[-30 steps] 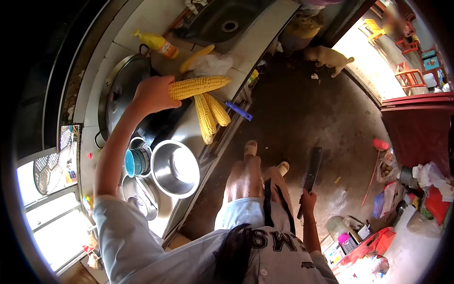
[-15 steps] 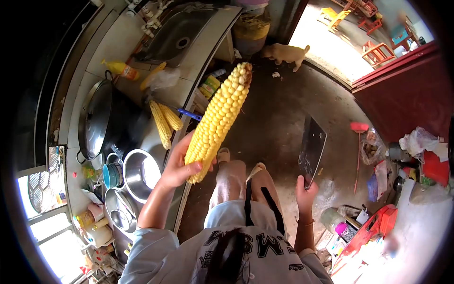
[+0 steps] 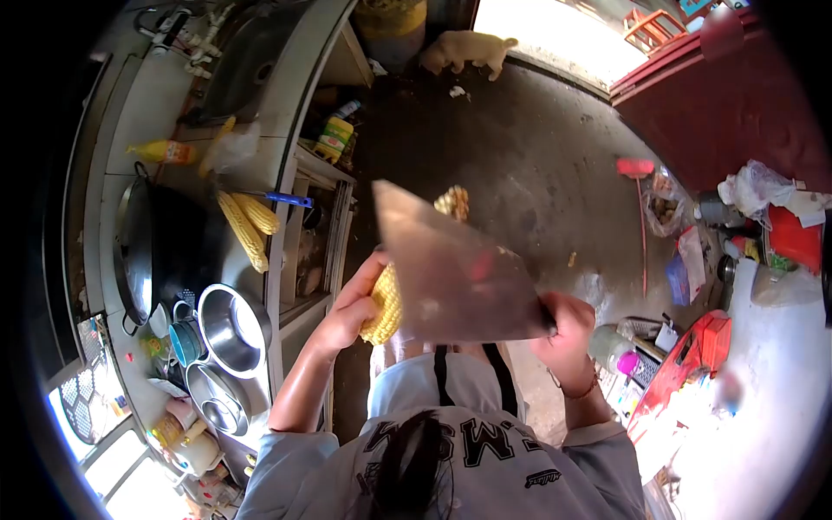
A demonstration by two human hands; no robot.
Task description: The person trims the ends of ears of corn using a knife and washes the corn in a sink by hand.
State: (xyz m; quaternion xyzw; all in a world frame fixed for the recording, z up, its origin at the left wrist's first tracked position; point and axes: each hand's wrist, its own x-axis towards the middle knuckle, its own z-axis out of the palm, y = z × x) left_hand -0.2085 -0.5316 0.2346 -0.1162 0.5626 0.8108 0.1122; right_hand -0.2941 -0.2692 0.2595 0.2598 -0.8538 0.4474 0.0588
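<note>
My left hand [image 3: 351,303] is wrapped round the lower end of a yellow corn cob [image 3: 383,314], held up in front of my body. The broad blade of a cleaver [image 3: 459,277] crosses in front of the cob and hides its middle; only the cob's tip and lower part show. Around the cleaver's handle, my right hand [image 3: 565,329] is closed at the right. I cannot tell whether blade and cob touch. Two more corn cobs [image 3: 247,224] lie on the counter to the left, beside a blue-handled tool [image 3: 289,199].
Along the left counter [image 3: 269,113] stand a dark wok [image 3: 139,251], a steel bowl [image 3: 232,329], a yellow bottle [image 3: 165,152] and a sink [image 3: 247,74]. A small dog [image 3: 468,54] is near the doorway. A red broom [image 3: 637,169] and bags are on the right.
My right hand has brought the cleaver up and left, across the cob. The cob in my left hand has come lower, and the view has shifted.
</note>
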